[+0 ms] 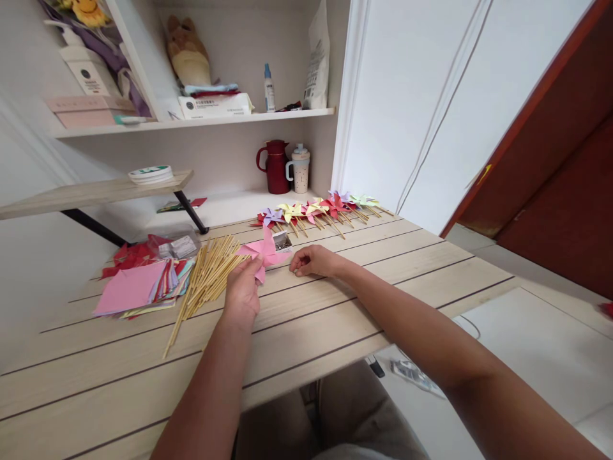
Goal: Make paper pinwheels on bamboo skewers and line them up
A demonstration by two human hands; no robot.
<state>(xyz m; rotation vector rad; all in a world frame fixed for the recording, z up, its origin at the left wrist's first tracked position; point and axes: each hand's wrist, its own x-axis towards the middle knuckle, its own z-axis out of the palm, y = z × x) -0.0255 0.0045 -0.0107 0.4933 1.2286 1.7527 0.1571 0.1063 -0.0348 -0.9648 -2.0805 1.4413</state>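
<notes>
My left hand (242, 289) grips a pink paper pinwheel (264, 251) by its lower edge, holding it just above the wooden table (335, 300). My right hand (312, 260) rests on the table just right of the pinwheel, fingers curled together in a pinch; what they hold is too small to make out. A small clear box of pins (282, 241) sits directly behind the pinwheel. A pile of thin bamboo sticks (204, 278) lies left of my left hand.
A stack of coloured paper squares (138, 285) lies at the left. A row of finished pinwheels (316, 209) on sticks lines the table's far edge. A red jug (276, 166) and a cup (300, 168) stand behind, under a shelf (191, 121).
</notes>
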